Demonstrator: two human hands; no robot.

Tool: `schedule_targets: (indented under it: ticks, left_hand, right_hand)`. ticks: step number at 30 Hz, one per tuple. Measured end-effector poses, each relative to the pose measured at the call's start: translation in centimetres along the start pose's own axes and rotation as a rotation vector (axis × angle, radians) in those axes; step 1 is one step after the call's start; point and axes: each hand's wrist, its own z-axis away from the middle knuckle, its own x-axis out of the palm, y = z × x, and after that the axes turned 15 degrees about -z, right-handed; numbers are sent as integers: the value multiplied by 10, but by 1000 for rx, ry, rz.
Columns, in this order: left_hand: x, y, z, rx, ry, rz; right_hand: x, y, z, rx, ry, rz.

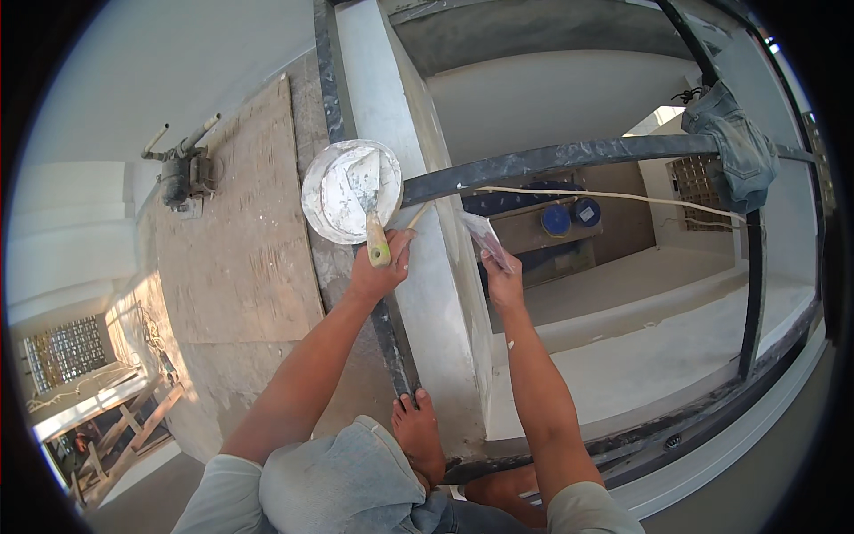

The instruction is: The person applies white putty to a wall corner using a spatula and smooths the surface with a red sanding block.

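Note:
My left hand (382,270) is closed around the greenish, worn handle of a putty knife (377,233), beside the near rim of a round bucket (310,200). The knife's triangular blade, smeared white, lies over the white paste (334,191) in the bucket. A thin tan stick or cord end (420,214) shows by my left fingers; I cannot tell whether they touch it. My right hand (505,283) grips a flat, wide-bladed scraper (483,233), tilted up and left beside the white wall ledge (454,294). Its blade has whitish smears and a reddish part near my fingers.
Dark metal beams (560,162) cross an opening with a lower level beneath. Down there stand blue-lidded containers (556,219). A tan cord (614,192) runs across the gap. Denim cloth (743,147) hangs at the right. A plywood sheet (236,231) lies left; my bare foot (418,438) is near a beam.

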Motion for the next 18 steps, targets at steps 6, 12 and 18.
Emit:
schedule_targets:
  ticks: [6,12,18]
  left_hand:
    - [-1,-3,2,-10,-33,-8]
    - [-1,-1,2,-23,-21,-3]
    - [-2,-2,1,-8,7,-45]
  right_hand:
    - [15,3,-11,51,-65,24]
    - [25,7,-19,-72,-250,-76]
    - [25,25,-22,-185,-372,-90]
